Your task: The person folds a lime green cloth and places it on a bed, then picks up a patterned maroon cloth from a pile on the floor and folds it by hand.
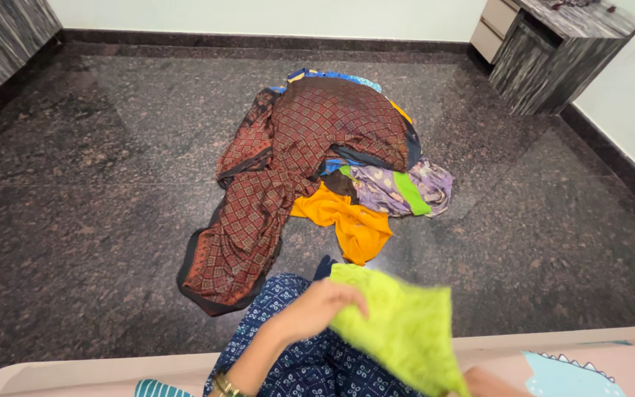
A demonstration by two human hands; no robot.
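Head view: a lime green cloth [406, 327] is seen at the lower centre of the frame, grasped at its upper left edge by the left hand [317, 305]; only a sliver of the right hand [490, 384] is shown under the cloth's lower right corner, so its grip cannot be told. A blue patterned garment [303, 360] lies beneath the left forearm. A heap of clothes [317, 154] is spread on the dark stone floor [90, 169] at the centre, well apart from the hands
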